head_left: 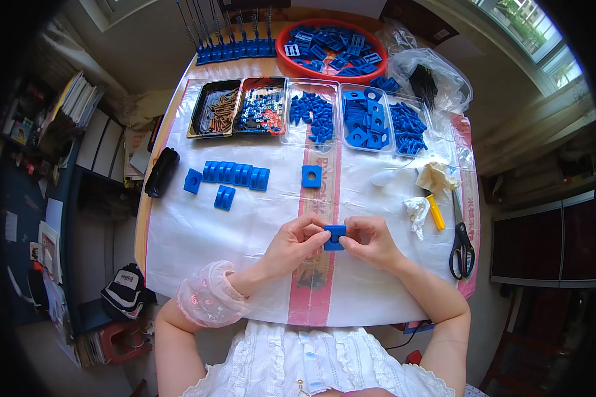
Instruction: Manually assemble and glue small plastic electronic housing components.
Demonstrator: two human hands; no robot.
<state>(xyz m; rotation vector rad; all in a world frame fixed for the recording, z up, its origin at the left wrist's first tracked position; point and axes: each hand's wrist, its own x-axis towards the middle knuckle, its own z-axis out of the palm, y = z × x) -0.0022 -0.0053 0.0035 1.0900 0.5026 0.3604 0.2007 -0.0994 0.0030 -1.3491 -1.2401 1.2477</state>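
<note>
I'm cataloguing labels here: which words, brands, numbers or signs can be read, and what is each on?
I'm leaving printed wording unquoted.
White table cover: red lettering on its middle stripe, more at the right edge.
Black-and-white bag at left: lettering too small and blurred to read.
Stacked papers on the left: any print is too small to read.
Held blue piece: no lettering I can make out.

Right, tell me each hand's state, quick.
Left hand: closed, holding the blue square piece at its left side.
Right hand: closed, holding it at its right side.
</note>
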